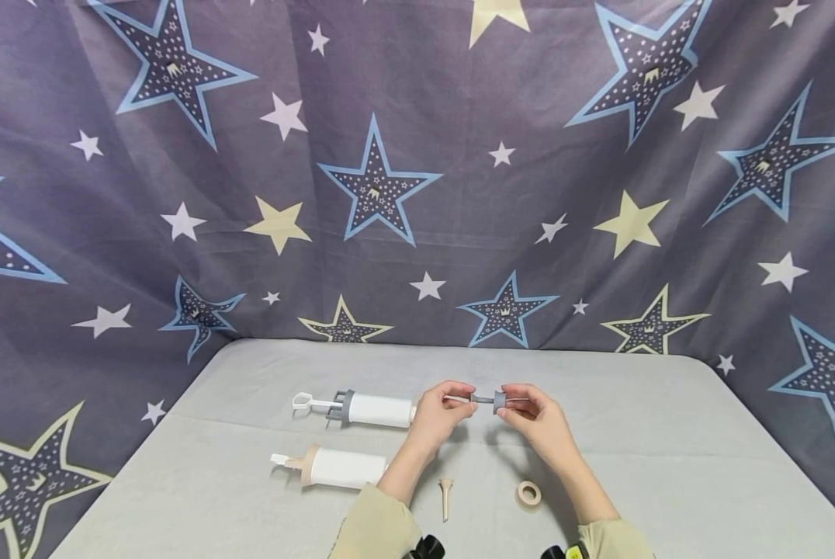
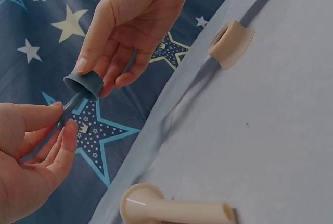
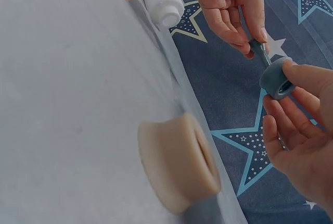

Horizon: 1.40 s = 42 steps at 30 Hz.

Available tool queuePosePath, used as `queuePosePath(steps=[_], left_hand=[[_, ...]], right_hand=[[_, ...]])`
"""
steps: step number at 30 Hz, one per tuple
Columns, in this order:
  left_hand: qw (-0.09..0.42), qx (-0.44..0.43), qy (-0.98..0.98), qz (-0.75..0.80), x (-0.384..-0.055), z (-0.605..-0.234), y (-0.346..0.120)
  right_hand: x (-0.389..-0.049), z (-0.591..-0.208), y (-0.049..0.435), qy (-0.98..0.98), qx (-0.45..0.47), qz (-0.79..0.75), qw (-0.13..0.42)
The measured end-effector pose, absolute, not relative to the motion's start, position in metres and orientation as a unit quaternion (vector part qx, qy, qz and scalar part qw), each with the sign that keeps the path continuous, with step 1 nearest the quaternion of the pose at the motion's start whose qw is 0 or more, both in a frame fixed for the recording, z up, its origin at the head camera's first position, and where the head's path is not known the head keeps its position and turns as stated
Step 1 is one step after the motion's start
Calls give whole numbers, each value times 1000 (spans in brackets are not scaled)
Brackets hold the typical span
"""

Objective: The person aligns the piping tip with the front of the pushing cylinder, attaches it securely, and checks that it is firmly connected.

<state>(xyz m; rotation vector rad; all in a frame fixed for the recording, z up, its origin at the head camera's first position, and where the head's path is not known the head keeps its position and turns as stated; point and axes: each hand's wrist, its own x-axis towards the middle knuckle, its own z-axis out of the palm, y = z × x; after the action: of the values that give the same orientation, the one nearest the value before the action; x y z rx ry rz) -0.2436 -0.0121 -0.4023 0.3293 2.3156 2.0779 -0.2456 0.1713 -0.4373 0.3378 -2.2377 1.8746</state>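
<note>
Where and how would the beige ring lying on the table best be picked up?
The beige ring is probably best pinched across its outer wall, thumb and fingers opposite, from above. It lies flat, hole facing up, and the wall narrows midway, which should seat the fingertips. The right hand is the nearer one, but it holds the gray ring.

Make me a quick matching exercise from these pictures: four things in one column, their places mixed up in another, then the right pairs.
Things
1. Grey flared plastic-looking ring
2. Slim grey plastic-looking tube
3. White plastic-looking cylinder with a grey end
4. Beige plastic-looking ring

Places
A. Beside the left hand, to its left
B. Held by the right hand
C. On the pale table, below the right hand in the head view
D. Held by the left hand

Pairs: 1-B, 2-D, 3-A, 4-C
</note>
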Motion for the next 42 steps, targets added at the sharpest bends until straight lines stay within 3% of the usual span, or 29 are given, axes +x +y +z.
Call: queuePosePath(steps=[42], left_hand=[[29, 136, 739, 660, -240, -399, -8]], right_hand=[[-244, -434, 162, -758, 121, 634, 91]])
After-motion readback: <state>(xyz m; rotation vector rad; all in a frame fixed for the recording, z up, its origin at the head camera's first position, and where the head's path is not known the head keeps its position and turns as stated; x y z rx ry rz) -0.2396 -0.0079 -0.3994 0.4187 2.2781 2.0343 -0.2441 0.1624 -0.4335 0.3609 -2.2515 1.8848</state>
